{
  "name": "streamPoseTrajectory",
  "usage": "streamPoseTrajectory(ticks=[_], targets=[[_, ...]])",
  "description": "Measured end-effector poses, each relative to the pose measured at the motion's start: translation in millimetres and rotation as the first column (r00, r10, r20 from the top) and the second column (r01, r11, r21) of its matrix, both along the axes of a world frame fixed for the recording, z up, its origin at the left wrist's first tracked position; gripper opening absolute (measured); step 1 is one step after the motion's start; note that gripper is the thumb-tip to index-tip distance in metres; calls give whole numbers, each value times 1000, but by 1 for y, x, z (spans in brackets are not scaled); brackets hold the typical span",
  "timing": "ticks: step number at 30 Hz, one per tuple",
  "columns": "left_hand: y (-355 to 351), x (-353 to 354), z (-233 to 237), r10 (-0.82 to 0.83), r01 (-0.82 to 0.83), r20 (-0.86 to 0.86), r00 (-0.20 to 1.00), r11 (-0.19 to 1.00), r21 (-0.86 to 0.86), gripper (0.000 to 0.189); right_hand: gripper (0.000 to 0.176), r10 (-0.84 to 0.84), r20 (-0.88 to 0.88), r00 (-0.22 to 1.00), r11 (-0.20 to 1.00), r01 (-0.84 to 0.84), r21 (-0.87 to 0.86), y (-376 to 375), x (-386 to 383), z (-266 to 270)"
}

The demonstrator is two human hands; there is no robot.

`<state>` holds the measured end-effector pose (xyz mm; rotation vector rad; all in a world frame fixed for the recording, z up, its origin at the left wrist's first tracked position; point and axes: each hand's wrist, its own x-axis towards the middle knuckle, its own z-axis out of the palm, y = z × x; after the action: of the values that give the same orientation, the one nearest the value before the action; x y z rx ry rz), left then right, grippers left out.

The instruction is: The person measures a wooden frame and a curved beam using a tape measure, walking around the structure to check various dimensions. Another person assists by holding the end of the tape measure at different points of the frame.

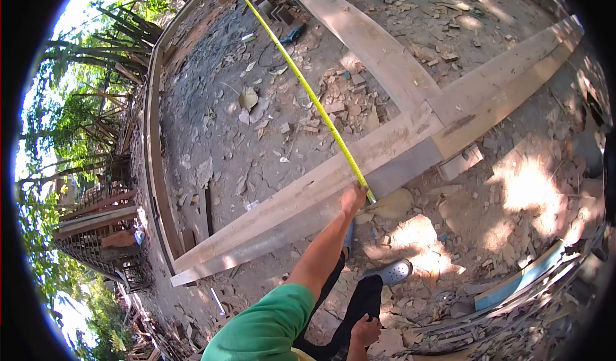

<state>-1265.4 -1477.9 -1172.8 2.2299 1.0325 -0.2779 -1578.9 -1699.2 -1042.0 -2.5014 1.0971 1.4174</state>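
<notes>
My left hand (353, 198) is closed on the end of a yellow tape measure (312, 96), at the near edge of a long wooden beam (289, 197). The tape's tip reaches just past the beam's near side. From there the blade runs taut across the frame's inside to the far top edge, where its other end is out of view. My right hand (366, 331) is low by my dark trousers, its fingers curled in, with nothing seen in it.
A cross beam (366, 37) joins the near beam. Another beam (156, 143) bounds the left side. Inside lie broken bricks (335, 107), dry leaves and grey blocks (274, 11). My grey clog (396, 272) stands on littered soil. A blue-edged board (520, 277) lies lower right.
</notes>
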Motion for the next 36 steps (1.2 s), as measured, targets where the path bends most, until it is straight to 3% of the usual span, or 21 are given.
streamPoseTrajectory(ticks=[4, 7, 16, 22, 25, 36], targets=[[6, -5, -24, -37, 36, 26, 999, 998, 51, 34, 36, 9, 0, 1000, 1000, -9, -10, 2, 0, -1], [4, 0, -6, -59, 58, -39, 997, 998, -24, 35, 37, -1, -7, 1000, 1000, 1, -10, 2, 1, -3], [3, 1, -1, -50, 50, -24, 998, 999, -17, 34, 36, -7, -29, 1000, 1000, 7, 4, 3, 7, 0], [4, -1, -8, -73, 73, -9, 997, 997, 12, 35, 36, -16, -49, 999, 1000, 15, -9, 3, 3, -7], [9, -7, -34, -89, 89, 12, 996, 996, 27, 35, 39, 27, -65, 998, 1000, -27, -3, 4, 7, -2], [6, -5, -23, -75, 74, 31, 997, 997, 15, 33, 39, 14, -72, 997, 1000, -15, -11, 4, 4, -5]])
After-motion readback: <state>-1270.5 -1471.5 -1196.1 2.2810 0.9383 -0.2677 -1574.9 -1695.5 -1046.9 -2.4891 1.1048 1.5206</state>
